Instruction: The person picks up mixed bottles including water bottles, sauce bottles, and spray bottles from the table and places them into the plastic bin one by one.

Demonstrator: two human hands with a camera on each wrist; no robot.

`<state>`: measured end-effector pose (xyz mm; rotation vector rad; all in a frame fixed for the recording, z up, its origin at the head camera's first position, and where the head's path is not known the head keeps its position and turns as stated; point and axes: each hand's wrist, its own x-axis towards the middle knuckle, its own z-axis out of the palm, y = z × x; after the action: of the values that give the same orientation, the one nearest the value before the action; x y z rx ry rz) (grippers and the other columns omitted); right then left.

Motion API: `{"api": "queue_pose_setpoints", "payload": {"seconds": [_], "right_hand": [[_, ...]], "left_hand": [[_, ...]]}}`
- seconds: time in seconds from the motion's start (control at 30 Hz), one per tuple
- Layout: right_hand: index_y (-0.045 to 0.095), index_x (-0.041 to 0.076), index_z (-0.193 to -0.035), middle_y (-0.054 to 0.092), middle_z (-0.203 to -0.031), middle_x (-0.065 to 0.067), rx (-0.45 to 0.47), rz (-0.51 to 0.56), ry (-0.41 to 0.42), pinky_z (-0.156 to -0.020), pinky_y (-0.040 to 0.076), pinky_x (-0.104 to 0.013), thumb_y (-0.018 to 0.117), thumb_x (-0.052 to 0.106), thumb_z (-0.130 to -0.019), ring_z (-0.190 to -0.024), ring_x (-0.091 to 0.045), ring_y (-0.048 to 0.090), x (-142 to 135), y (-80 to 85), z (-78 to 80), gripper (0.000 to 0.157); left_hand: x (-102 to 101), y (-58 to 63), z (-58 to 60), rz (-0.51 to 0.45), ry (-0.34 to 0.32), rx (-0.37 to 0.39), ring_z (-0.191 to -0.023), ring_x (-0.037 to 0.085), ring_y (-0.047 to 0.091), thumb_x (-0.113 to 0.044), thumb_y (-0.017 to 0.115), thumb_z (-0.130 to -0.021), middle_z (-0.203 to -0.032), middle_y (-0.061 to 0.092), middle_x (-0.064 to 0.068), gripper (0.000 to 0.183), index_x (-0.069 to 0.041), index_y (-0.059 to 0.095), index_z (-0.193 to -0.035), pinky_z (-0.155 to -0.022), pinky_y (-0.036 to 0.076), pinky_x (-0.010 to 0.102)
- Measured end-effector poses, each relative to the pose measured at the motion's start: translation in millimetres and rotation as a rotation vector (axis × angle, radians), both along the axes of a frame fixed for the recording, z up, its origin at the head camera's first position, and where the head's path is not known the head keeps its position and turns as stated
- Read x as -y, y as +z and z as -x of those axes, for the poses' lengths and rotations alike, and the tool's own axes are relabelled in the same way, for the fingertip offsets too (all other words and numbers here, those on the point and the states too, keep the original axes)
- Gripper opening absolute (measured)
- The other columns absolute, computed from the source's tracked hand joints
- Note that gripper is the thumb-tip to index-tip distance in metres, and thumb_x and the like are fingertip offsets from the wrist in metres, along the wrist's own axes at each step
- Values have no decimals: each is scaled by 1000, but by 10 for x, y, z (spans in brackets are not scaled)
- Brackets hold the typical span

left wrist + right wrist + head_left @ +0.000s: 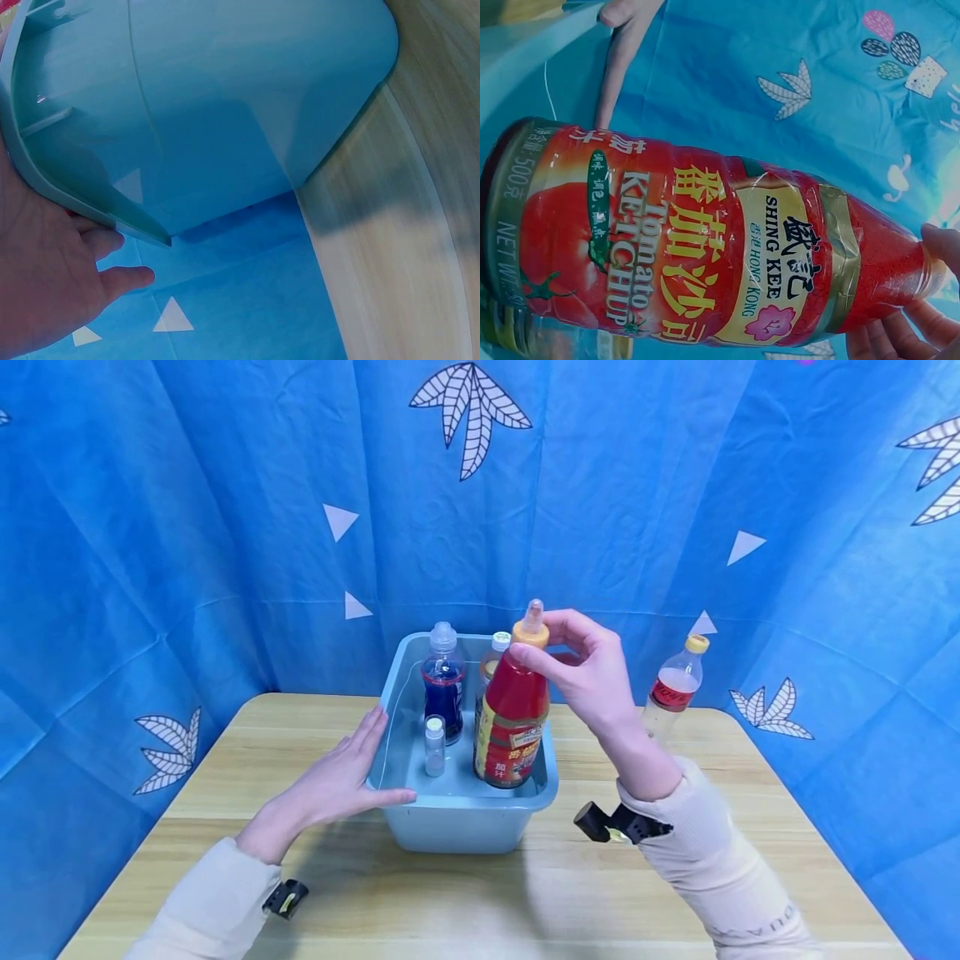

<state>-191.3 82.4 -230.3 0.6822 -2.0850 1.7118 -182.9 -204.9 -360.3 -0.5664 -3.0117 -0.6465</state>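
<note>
My right hand (592, 668) pinches a red tomato ketchup bottle (517, 718) by its neck, just below the orange-yellow cap. The bottle hangs slightly tilted over the right side of a light blue plastic bin (459, 828). In the right wrist view the ketchup label (682, 247) shows large, with fingertips (900, 330) at the neck. My left hand (337, 781) rests against the bin's left rim, fingers fairly straight and thumb along the front edge. Inside the bin stand a bottle of dark blue liquid (442, 689), a small clear vial (434, 749) and a white-capped bottle (501, 642), partly hidden by the ketchup.
A clear soda bottle (672, 687) with a yellow cap and red label stands on the wooden table (300, 735), right of the bin and partly behind my right forearm. Blue patterned curtains (630, 485) enclose the table's back and sides.
</note>
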Motion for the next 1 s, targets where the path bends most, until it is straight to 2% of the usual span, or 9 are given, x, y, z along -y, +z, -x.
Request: {"api": "queue_pose_setpoints", "payload": {"seconds": [0.17, 0.53, 1.0], "right_hand": [[61, 6, -104, 62, -96, -5, 6, 1, 20, -71, 49, -36, 69, 17, -78, -88, -18, 57, 83, -61, 1, 30], [62, 7, -103, 62, -95, -5, 44, 20, 36, -73, 49, -36, 70, 18, -77, -87, -18, 57, 238, -236, 41, 29], [62, 8, -103, 62, -98, -5, 104, -28, 47, -74, 50, -32, 70, 18, -77, -89, -17, 58, 466, -516, 82, 29]], "left_hand": [[-4, 3, 0, 7, 2, -1, -132, 32, 7, -77, 49, -64, -148, -2, 12, 116, -5, 3, -142, -100, 20, 54], [2, 4, 15, 8, -2, -10, -132, 33, 7, -73, 53, -65, -148, 1, 12, 114, -3, 5, -142, -100, 18, 55], [0, 2, 22, 30, 0, -10, -133, 31, 5, -74, 52, -65, -148, 2, 12, 114, -3, 7, -142, -101, 15, 54]]}}
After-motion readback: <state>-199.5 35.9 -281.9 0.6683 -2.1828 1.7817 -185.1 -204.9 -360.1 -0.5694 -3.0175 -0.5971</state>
